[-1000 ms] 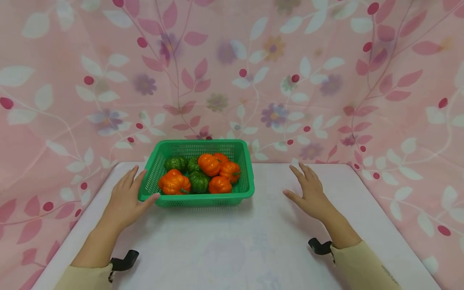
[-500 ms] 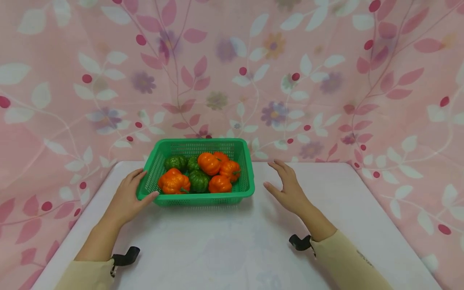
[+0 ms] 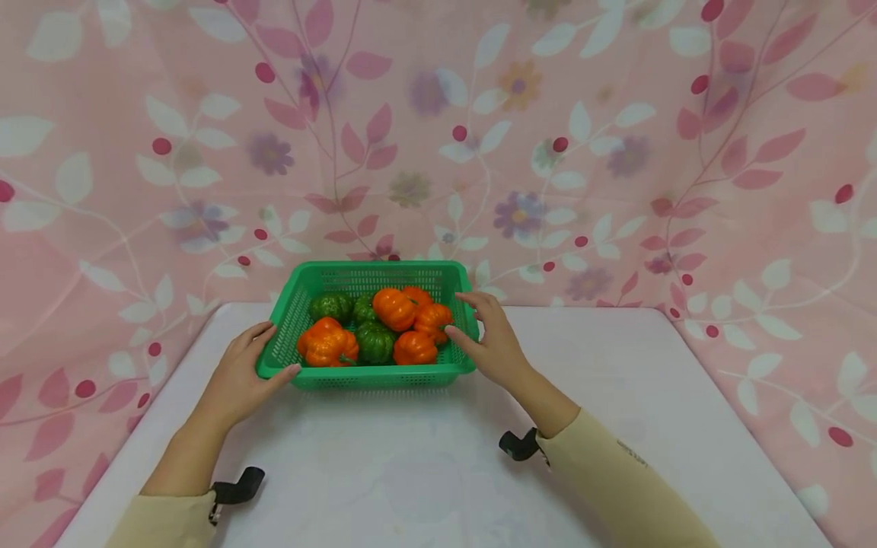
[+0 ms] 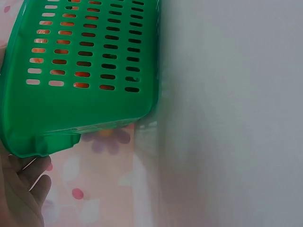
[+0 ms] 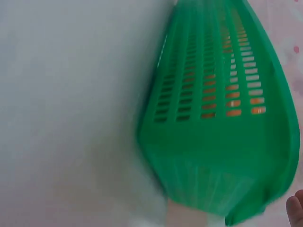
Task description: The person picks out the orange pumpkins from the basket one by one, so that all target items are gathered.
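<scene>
A green plastic basket point(image 3: 384, 373) with slotted walls stands on the white-covered table, holding several small orange pumpkins point(image 3: 394, 310) and green pumpkins point(image 3: 374, 342). My left hand point(image 3: 240, 373) grips its left front corner, thumb over the front rim and fingers bent along the left rim. In the left wrist view two fingertips point(image 4: 41, 175) show past the rim's lip. At the right rim is my right hand point(image 3: 496, 342), fingers and thumb apart, their tips overlapping the basket's edge. Only a bit of that hand shows in the right wrist view, beside the rim.
A floral pink cloth point(image 3: 438, 152) hangs close behind the basket and along both sides. The white tabletop point(image 3: 411, 464) stretches in front of the basket. Black wrist mounts point(image 3: 238, 485) stick out from both sleeves.
My right hand has moved left across the table to the basket's right rim. My left fingers have bent in around the left rim. The basket has shifted very slightly left.
</scene>
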